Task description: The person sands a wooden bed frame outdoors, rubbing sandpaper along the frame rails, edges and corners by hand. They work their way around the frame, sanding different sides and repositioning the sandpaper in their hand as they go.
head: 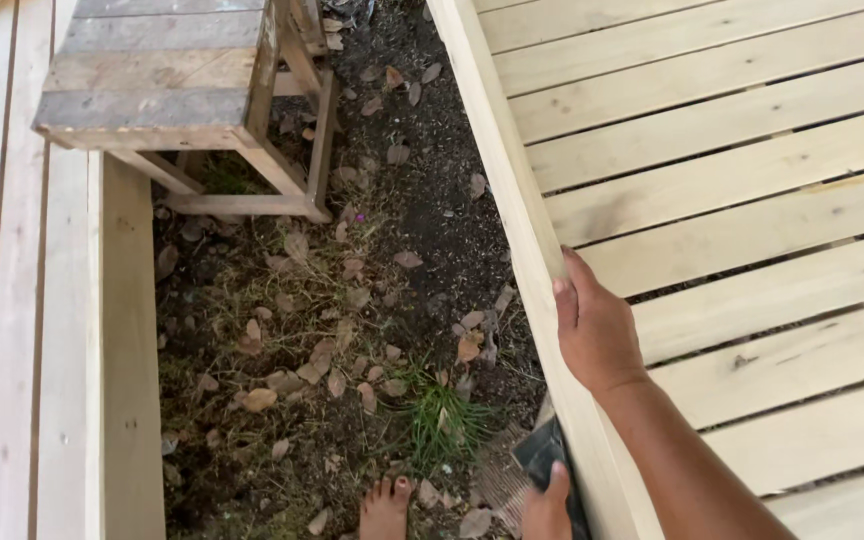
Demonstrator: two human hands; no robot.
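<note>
My right hand grips the long edge rail of a pale slatted wooden panel, thumb on the rail's side face. My forearm runs in from the lower right. At the bottom edge, my left hand holds a dark flat block, perhaps a sanding pad, against the side of the same rail. Only part of that hand shows. My bare foot stands on the soil just left of it.
Bare ground with dry leaves and a grass tuft lies between the panel and a pale plank frame at left. A weathered wooden stool stands at the upper left.
</note>
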